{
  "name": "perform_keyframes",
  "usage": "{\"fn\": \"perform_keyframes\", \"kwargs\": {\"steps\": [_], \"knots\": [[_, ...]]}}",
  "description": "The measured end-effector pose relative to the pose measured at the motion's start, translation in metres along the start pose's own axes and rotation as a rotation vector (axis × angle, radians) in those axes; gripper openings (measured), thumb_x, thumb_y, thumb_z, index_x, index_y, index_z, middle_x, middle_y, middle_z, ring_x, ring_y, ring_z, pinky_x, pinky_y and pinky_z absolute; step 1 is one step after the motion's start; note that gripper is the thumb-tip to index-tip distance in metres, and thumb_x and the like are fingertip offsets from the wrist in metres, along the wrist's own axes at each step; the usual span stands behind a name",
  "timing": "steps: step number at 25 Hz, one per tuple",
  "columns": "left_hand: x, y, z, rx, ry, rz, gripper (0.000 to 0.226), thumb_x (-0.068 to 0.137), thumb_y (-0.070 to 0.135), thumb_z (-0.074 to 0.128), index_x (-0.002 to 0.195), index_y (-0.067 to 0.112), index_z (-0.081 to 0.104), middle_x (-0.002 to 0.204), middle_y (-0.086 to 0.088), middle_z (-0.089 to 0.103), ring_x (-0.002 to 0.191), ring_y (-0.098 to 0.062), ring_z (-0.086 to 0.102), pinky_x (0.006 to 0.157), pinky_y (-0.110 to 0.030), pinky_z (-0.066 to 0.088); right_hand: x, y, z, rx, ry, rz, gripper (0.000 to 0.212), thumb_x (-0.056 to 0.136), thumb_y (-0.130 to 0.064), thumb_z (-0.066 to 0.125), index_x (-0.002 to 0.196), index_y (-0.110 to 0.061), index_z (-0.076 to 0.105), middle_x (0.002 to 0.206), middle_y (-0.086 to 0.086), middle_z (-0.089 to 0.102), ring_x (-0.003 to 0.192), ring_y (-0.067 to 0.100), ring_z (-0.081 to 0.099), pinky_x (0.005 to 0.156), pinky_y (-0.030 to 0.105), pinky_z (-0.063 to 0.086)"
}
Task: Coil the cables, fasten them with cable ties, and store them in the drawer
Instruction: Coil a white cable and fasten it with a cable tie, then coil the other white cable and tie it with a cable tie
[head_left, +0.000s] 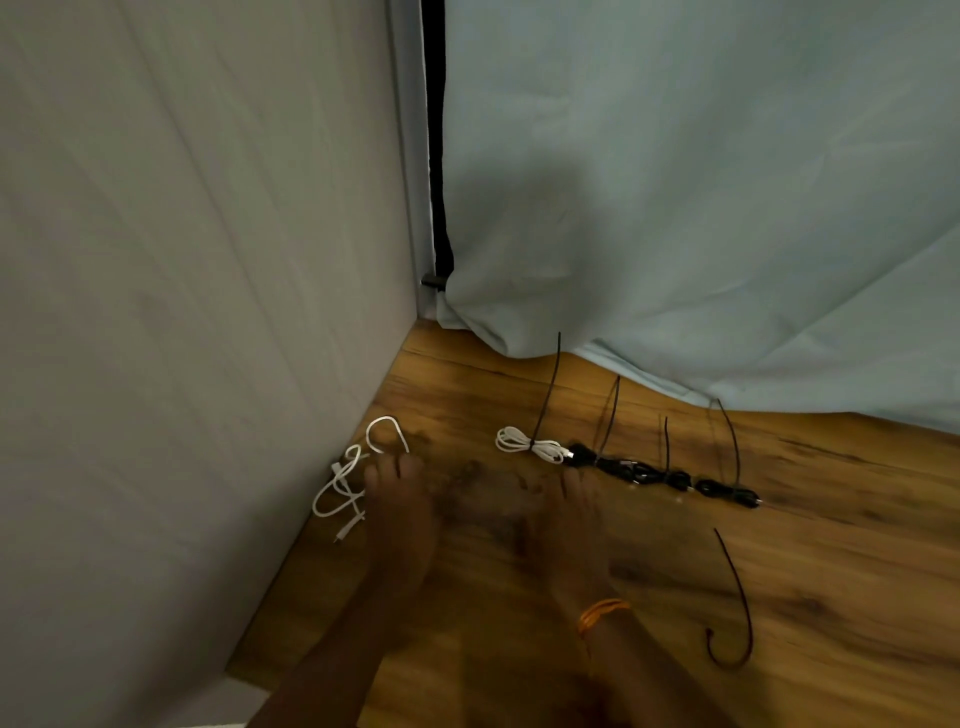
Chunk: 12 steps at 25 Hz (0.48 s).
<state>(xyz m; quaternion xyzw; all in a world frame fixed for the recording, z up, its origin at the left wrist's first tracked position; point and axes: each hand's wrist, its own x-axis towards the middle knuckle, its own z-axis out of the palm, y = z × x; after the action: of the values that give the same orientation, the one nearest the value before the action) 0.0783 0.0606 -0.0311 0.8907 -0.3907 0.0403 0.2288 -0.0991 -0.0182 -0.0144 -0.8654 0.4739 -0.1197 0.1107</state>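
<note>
Down to one loose white cable (345, 483), sprawled in untidy loops at the left edge of the wooden surface (831, 519), right up against the grey cloth wall (182, 312). Left hand (400, 499) just beside it, fingers stretched out, gripping nothing, judging through the blur; can't tell about actual contact with the loops. Right hand (576, 514) flat and relaxed too, empty, near the middle, orange bracelet (602, 616) on the wrist. Further back: a tied white bundle (524, 444) and a row of tied black bundles (665, 475), cable-tie tails (550, 384) poking straight up. Spare black cable tie (737, 613) curled off to the right, well apart from the left hand. Main worries, just guessing: dragging the white cable by one loop and knotting it instead of coiling; shoving a plug end in under the cloth; sweeping the right wrist into those upright tails and scattering the finished row; fumbling for the spare tie one-handed and losing the coil. No drawer in view, so no clue about the stash route.
</note>
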Motion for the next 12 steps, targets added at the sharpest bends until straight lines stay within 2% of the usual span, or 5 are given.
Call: {"fn": "perform_keyframes", "kwargs": {"steps": [2,5,8,10,12], "knots": [[-0.003,-0.008,0.000,0.081,-0.053,-0.098,0.036,0.067,0.006,0.079,0.098,0.006,0.062,0.100,-0.021,0.062,0.094,-0.039,0.056,0.079,-0.046,0.049,-0.006,-0.007,0.003,0.048,-0.073,-0.047,0.048,0.084,-0.043,0.041,0.124,-0.020,0.054,0.124,0.006,0.051,0.117,0.030,0.047,0.099,0.042,0.039],[-0.010,-0.005,0.002,0.112,-0.176,-0.134,0.034,0.086,0.008,0.061,0.120,0.008,0.059,0.123,-0.022,0.057,0.107,-0.041,0.058,0.087,-0.050,0.048,-0.014,-0.013,-0.004,0.147,-0.038,-0.121,0.042,0.090,-0.032,0.053,0.129,-0.016,0.054,0.126,0.008,0.052,0.119,0.030,0.047,0.101,0.044,0.042],[-0.022,0.022,-0.009,-0.126,-0.227,-0.123,0.034,0.096,0.013,0.037,0.125,0.011,0.055,0.120,-0.017,0.062,0.100,-0.034,0.063,0.086,-0.045,0.051,-0.022,-0.011,-0.009,0.225,-0.018,-0.211,0.043,0.090,-0.021,0.061,0.132,-0.015,0.055,0.132,0.009,0.053,0.122,0.029,0.049,0.102,0.041,0.044],[-0.033,0.049,-0.026,-0.348,-0.229,-0.047,0.028,0.093,0.014,0.049,0.120,0.014,0.056,0.108,-0.006,0.065,0.099,-0.025,0.062,0.084,-0.041,0.052,-0.023,-0.005,-0.014,0.258,-0.074,-0.300,0.050,0.090,-0.020,0.059,0.139,-0.026,0.050,0.145,0.001,0.046,0.134,0.022,0.040,0.109,0.036,0.039],[-0.042,0.076,-0.047,-0.488,-0.268,-0.008,0.026,0.091,0.016,0.056,0.116,0.021,0.053,0.103,0.003,0.062,0.097,-0.020,0.061,0.081,-0.040,0.053,-0.023,0.000,-0.022,0.388,-0.082,-0.312,0.053,0.090,-0.018,0.061,0.140,-0.032,0.047,0.148,-0.009,0.041,0.135,0.010,0.038,0.110,0.026,0.036]]}}
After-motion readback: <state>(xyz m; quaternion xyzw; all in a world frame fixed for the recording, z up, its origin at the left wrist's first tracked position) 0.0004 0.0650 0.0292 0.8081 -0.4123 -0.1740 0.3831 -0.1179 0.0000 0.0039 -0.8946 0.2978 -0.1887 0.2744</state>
